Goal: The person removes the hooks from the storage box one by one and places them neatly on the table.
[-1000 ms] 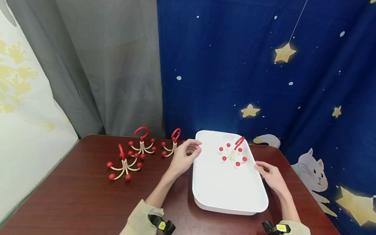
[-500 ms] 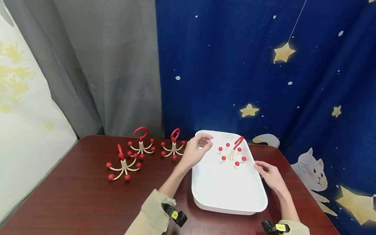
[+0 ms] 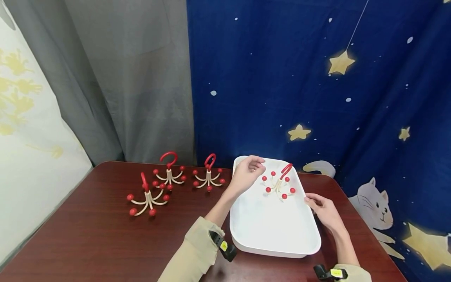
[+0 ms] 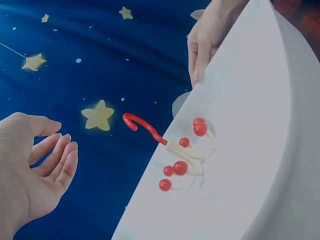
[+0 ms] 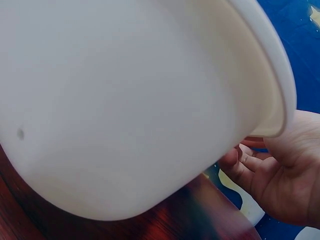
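Note:
A white tray (image 3: pixel 271 227) stands on the table, its far part holding one multi-arm hanger (image 3: pixel 279 184) with a red hook and cream arms tipped with red balls. My left hand (image 3: pixel 248 172) hovers over the tray's far left part, fingers loosely bent and nothing in them. In the left wrist view a gap shows between that hand (image 4: pixel 35 170) and the hanger's red hook (image 4: pixel 145 126). My right hand (image 3: pixel 327 213) holds the tray's right rim with thumb and fingers. The right wrist view shows its fingers (image 5: pixel 245 172) partly behind the tray's rim.
Left of the tray, three similar hangers stand hook-up on the dark red table (image 3: pixel 88 235): a near one (image 3: pixel 148 197), a far left one (image 3: pixel 170 176) and one (image 3: pixel 208 177) closer to the tray. A grey curtain (image 3: pixel 148 98) and blue starry curtain (image 3: pixel 246 98) hang behind.
My left hand has moved right, from the tray's left edge to over its far part, uncovering the hanger nearest the tray. The right hand and tray have stayed put.

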